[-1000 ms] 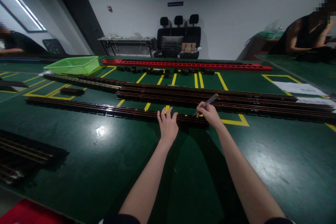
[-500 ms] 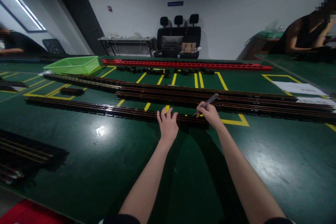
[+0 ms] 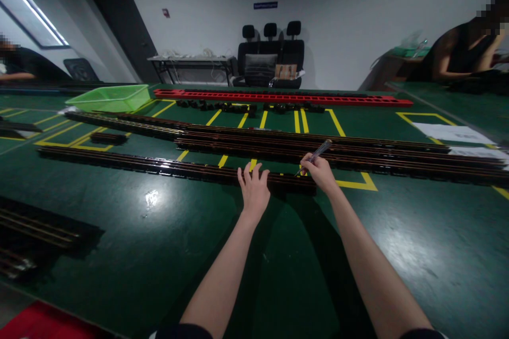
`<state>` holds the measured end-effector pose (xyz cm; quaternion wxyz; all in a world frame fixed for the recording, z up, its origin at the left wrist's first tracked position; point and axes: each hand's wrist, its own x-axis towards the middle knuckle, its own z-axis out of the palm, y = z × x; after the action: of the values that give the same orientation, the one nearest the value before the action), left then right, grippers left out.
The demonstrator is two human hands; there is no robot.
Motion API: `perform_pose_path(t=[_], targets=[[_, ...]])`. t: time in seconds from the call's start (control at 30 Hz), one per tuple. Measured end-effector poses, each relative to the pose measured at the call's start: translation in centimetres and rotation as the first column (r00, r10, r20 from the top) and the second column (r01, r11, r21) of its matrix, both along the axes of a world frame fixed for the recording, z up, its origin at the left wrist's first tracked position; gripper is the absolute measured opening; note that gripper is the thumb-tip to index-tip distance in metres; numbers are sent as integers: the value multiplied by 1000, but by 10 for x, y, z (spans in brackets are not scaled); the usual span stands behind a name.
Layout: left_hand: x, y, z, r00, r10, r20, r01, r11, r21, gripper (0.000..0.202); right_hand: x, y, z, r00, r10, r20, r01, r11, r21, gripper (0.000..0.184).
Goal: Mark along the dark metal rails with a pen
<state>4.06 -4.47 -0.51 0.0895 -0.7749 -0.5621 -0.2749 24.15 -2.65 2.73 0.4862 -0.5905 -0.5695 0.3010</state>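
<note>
My left hand rests with spread fingers on the long dark rail nearest me. Its fingertips reach over the rail's far side. My right hand is closed around a slim screwdriver with a see-through handle, which leans up to the right. The thin tip points down at the rail near its right end; whether it touches is too dark to tell. Behind both hands lies a bundle of similar long dark rails, striped with brownish lines.
A red slotted rail and a row of small black parts lie farther back. A green basket stands back left. More dark rails lie front left. Papers are at right. Two people sit at the sides.
My right hand and the screwdriver have shifted very slightly to the right along the rail. My left hand stays where it was.
</note>
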Motion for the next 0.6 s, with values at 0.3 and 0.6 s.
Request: perform_pose_path(t=[0.3, 0.6], targets=[[0, 1, -1, 999, 31, 42, -30, 1000, -8, 39, -6, 1, -3, 997, 56, -47, -56, 998, 6, 19], [-3, 4, -2, 991, 36, 127, -38, 999, 12, 43, -11, -1, -1, 993, 108, -42, -109, 994, -5, 22]])
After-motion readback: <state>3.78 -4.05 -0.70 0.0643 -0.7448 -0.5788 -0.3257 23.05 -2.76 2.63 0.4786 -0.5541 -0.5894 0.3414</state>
